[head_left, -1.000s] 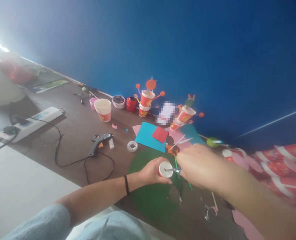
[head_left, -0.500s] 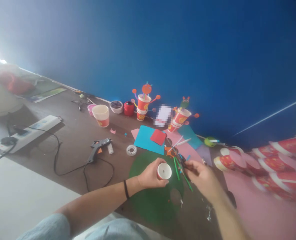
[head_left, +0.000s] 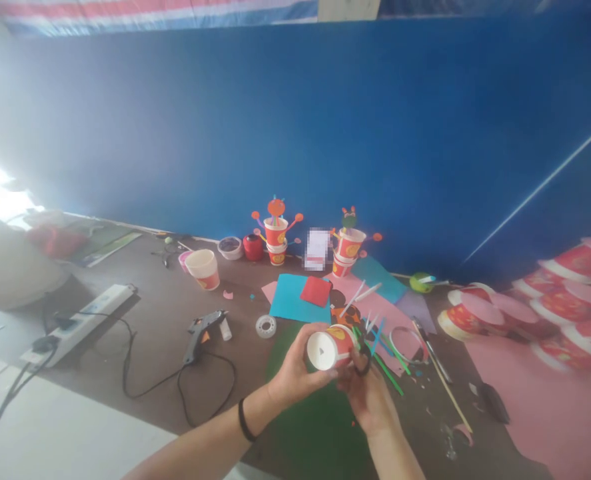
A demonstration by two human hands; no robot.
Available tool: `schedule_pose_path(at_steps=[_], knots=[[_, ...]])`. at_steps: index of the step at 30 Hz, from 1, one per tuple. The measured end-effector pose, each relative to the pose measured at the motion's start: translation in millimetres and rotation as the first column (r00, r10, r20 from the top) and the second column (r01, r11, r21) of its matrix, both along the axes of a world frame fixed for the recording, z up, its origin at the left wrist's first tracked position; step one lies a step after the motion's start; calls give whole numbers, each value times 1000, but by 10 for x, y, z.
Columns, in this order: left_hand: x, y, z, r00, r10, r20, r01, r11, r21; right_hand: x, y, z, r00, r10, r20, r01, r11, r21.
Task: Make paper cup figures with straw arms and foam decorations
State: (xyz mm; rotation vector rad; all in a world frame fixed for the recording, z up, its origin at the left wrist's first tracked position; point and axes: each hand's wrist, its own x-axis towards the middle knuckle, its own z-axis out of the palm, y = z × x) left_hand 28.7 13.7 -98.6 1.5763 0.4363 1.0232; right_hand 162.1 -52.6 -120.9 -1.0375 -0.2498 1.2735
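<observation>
My left hand (head_left: 295,370) is wrapped round a red-and-white paper cup (head_left: 344,339), which is tipped on its side. The cup's white base faces me and shows a small dark mark near its middle. At the cup's far end, my right hand (head_left: 370,400) grips a pair of scissors by the dark handles (head_left: 362,362). The blades are hidden, so I cannot tell whether they are inside the cup. Beneath both hands lies a large green paper sheet (head_left: 320,427). Green and blue strips (head_left: 389,375) lie just past my right hand.
A glue gun (head_left: 200,333) with its cord, a tape roll (head_left: 266,327) and a power strip (head_left: 88,323) are on the left. Two decorated cup figures (head_left: 276,233) stand by the blue wall. Blue paper (head_left: 288,303) is in the middle; red cups (head_left: 480,310) with pink flaps crowd the right.
My right hand has brought the scissors left to the cup. The cup has tilted from base-up to lying sideways. My view has lifted, showing more wall.
</observation>
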Motion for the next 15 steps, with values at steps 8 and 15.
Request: schedule_pose_path(at_steps=[8,15], knots=[[-111,20,-60,997,-68,-38,42,885,-463,-32,25,-20,914,-107,391,82,993,80],[-153,-21,-40,1000,-3,2,4,697,-717,-9,0,31,853,-152,498,82,984,161]])
